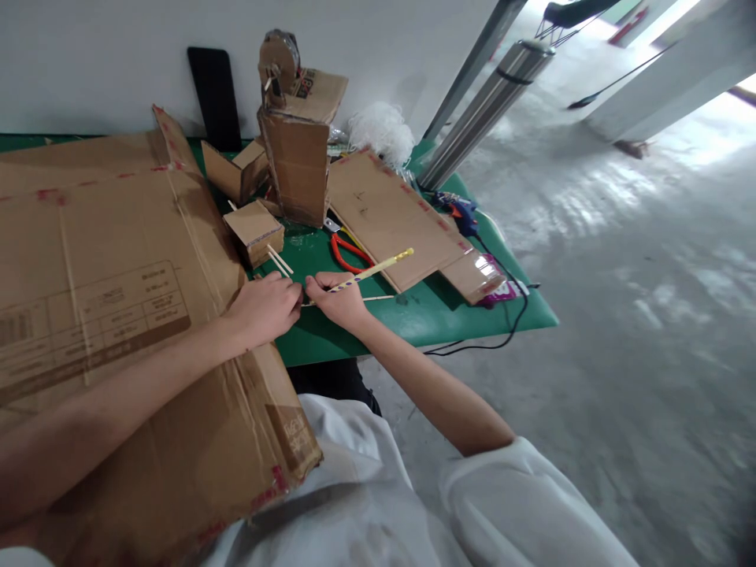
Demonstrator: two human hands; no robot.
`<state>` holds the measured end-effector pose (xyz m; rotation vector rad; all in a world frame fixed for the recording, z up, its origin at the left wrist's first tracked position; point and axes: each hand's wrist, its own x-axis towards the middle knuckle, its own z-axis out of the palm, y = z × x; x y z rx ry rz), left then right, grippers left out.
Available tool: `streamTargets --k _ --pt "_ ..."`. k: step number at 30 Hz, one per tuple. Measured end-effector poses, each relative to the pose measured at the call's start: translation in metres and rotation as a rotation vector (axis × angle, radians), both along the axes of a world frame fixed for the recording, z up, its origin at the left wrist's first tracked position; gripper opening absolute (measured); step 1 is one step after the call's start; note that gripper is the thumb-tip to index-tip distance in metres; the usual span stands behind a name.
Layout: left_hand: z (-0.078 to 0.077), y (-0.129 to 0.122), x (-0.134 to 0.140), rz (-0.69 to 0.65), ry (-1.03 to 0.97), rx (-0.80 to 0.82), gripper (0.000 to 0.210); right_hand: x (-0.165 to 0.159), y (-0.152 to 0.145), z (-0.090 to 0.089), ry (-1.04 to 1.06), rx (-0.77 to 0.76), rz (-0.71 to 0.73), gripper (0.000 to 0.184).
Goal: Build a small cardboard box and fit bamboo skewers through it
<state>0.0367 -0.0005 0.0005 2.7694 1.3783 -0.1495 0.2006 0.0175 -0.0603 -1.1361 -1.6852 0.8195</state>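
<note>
My right hand is closed around a patterned pencil with a yellow end, its tip low near the green tabletop. Beneath that hand a thin wooden stick pokes out to the right. My left hand lies just left of it, fingers curled down; what they hold, if anything, is hidden. Just behind the left hand stands a small cardboard box with two pale sticks jutting out. Orange-handled pliers rest behind my right hand.
A large cardboard sheet covers the left side, under my left forearm. Behind stand a tall cardboard structure and a black phone-like slab. To the right are flat cardboard pieces, a blue glue gun and its black cord.
</note>
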Motion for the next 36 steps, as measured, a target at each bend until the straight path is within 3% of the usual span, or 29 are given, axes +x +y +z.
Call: streamTargets --k 36 --pt "-0.0055 0.0012 -0.0011 -0.025 0.007 0.027 0.018 0.001 -0.0006 -0.0001 -0.008 -0.014 -0.012 0.051"
